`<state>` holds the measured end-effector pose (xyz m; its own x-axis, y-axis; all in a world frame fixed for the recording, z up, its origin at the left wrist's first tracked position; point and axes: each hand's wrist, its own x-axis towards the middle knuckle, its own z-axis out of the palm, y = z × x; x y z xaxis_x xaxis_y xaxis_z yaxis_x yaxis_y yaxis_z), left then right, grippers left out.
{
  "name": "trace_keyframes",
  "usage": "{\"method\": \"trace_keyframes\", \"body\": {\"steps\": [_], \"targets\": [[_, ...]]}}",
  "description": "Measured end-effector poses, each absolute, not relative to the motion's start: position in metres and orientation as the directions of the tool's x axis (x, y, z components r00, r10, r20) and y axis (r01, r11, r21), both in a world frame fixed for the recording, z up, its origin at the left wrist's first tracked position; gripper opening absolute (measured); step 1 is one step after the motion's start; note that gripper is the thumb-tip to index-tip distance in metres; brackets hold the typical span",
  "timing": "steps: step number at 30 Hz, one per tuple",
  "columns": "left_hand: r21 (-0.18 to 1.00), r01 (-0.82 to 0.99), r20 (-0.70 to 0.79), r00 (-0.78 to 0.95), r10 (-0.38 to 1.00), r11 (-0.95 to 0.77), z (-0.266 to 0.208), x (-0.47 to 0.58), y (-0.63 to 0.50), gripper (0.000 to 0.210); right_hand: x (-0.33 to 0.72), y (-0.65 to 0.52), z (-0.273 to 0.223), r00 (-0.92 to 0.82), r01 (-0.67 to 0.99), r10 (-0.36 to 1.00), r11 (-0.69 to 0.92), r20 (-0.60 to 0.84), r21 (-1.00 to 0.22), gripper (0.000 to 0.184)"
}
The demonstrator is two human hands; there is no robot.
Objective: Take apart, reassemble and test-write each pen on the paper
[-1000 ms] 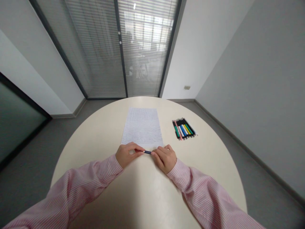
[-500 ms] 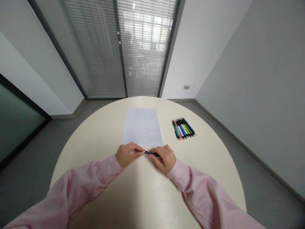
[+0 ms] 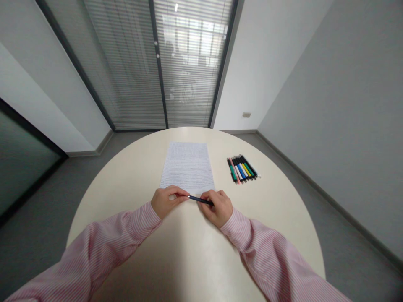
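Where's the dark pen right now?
The dark pen is below centre in the head view, held between left hand and right hand, beside the near edge of the paper sheet.

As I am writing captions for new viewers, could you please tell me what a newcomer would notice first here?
The eye would probably fall first on the row of colourful pens, at the right of the pale table. Next comes the dark pen, reaching from the left grip to the right grip by the near edge of the lined paper.
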<state>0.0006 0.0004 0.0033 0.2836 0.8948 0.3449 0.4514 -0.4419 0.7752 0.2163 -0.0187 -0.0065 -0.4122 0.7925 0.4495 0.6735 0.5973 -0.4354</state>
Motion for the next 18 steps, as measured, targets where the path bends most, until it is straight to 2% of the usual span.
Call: {"method": "trace_keyframes", "body": {"steps": [7,10,12,14,16,18], "targets": [[0.764,0.422,0.392,0.296,0.871,-0.488,0.003,0.000,0.000,0.010,0.219,-0.018,0.000,-0.499,0.654,0.723,0.676,0.477,-0.341,0.018],[0.748,0.411,0.429,0.300,0.852,-0.522,0.004,0.000,0.000,0.008,0.219,-0.018,-0.001,-0.492,0.651,0.724,0.674,0.483,-0.348,0.020],[0.762,0.419,0.418,0.264,0.870,-0.493,0.006,0.000,0.000,0.009,0.220,-0.016,-0.001,-0.438,0.626,0.757,0.644,0.484,-0.441,0.016],[0.804,0.419,0.369,0.205,0.906,-0.422,0.007,0.000,0.001,0.012,0.221,-0.013,0.000,-0.285,0.536,0.838,0.542,0.465,-0.648,0.015],[0.838,0.408,0.321,0.166,0.932,-0.361,0.008,0.001,0.001,0.013,0.222,-0.007,0.001,-0.094,0.317,0.930,0.367,0.356,-0.875,0.026],[0.847,0.407,0.296,0.173,0.939,-0.342,0.009,0.004,-0.001,0.013,0.221,0.000,0.002,0.001,0.035,0.981,0.196,0.196,-0.980,0.027]]}}
